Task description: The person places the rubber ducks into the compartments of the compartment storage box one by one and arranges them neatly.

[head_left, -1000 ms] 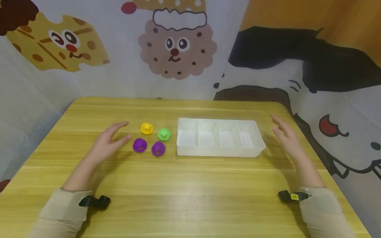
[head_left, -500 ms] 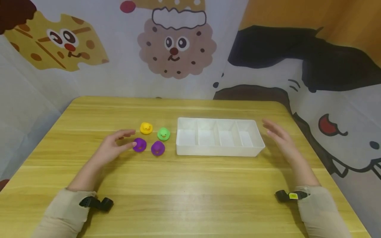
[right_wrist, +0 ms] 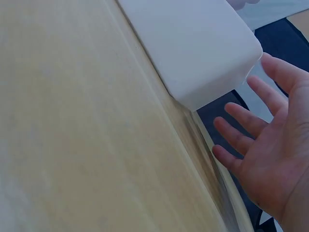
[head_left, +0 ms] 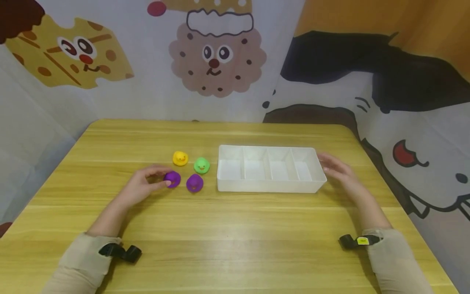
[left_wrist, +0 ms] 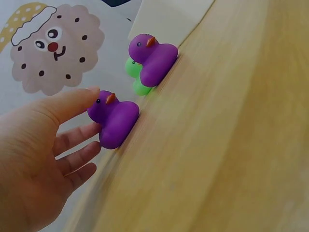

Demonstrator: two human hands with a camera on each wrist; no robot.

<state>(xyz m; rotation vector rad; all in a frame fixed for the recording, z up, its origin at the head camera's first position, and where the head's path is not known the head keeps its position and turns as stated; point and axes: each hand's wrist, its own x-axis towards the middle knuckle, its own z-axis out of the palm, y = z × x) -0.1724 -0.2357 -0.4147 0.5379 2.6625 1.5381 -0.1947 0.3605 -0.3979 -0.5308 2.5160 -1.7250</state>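
Observation:
My left hand has its thumb and fingers on either side of the nearer-left purple rubber duck, pinching it while it sits on the table. A second purple rubber duck stands just to its right. Behind these two are a yellow rubber duck and a green rubber duck. A white tray with four-sided compartments lies right of the ducks, nothing in it. At the tray's right end is my right hand, fingers spread and loosely bent, its fingertips right at the tray's corner.
All of this rests on a wooden table with rounded far corners. A cloth with cartoon prints hangs behind the table. Each sleeve cuff carries a black wrist camera.
My left hand has moved right onto the nearer-left purple rubber duck, thumb and fingers coming around it. The right hand has moved left to the tray's right end.

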